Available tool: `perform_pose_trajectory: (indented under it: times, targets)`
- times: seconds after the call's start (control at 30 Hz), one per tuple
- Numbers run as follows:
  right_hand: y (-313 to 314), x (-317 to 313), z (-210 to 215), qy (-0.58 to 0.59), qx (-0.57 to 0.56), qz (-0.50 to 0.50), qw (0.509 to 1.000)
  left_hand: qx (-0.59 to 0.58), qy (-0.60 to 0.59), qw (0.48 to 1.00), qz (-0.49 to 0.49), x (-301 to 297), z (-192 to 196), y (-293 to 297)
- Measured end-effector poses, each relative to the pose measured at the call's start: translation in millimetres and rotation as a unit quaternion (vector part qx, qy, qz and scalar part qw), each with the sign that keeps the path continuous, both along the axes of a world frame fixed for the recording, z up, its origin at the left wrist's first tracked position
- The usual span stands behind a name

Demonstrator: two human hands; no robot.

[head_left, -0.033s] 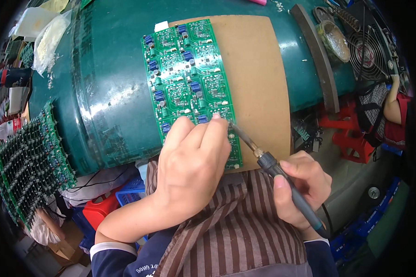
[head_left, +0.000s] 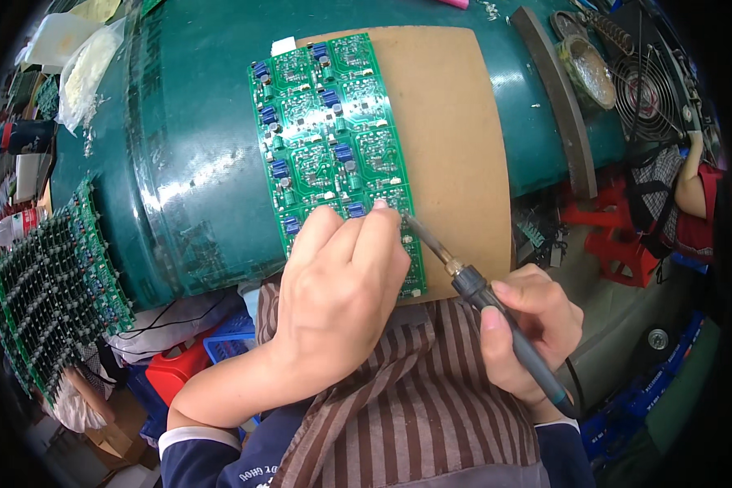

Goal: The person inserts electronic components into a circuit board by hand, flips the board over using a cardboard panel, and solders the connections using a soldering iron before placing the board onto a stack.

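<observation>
A green circuit board panel (head_left: 358, 114), made of repeated sections with blue and dark components, lies on a brown cardboard sheet (head_left: 447, 122). My left hand (head_left: 337, 285) is over the panel's near part, fingers bent and drawn together. One fingertip presses down at the board; whatever the fingers pinch is hidden under them. In my right hand (head_left: 537, 325) is a soldering iron (head_left: 508, 329), gripped like a pen by its dark handle. Its metal tip points up and left, reaching the panel's right edge close beside my left fingertip.
A stack of circuit boards (head_left: 53, 285) stands at the left. Beyond it lies a plastic bag (head_left: 93, 77) of small white parts on the green table mat (head_left: 195, 163). At the right are a curved dark bar (head_left: 557, 106), a fan (head_left: 647, 98), red stools (head_left: 618, 244) and another person's arm (head_left: 691, 183).
</observation>
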State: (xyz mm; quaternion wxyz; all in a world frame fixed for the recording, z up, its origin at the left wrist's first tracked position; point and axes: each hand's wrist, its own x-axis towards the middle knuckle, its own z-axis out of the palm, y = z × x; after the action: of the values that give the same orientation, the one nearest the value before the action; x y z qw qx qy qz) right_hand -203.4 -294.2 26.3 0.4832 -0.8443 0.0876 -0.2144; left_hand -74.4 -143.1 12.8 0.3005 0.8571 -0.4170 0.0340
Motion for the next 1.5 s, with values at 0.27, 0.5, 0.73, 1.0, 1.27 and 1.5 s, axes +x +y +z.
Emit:
perform_pose_trajectory:
  times: [0.27, 0.5, 0.73, 1.0, 1.27, 1.5]
  targets:
    - [0, 4, 0, -0.012, -0.001, 0.015, 1.000, 0.022, -0.016, 0.999, 0.020, -4, -1, 0]
    - [0, -2, 3, -0.008, -0.006, 0.003, 1.000, 0.075, -0.025, 0.997, 0.009, -3, 7, 6]
    - [-1, -29, 2, -0.015, 0.006, -0.003, 1.000, 0.107, 0.100, 0.988, -0.039, -20, 29, 17]
    - [8, -42, -3, -0.012, 0.009, -0.001, 1.000, 0.064, 0.042, 0.997, -0.034, -31, 14, 19]
    - [11, -38, -1, -0.019, -0.017, 0.021, 0.999, 0.070, -0.018, 0.997, -0.026, -34, 8, 19]
    - [13, -39, 0, -0.003, -0.008, 0.007, 1.000, 0.029, 0.018, 0.999, -0.025, -32, 10, 17]
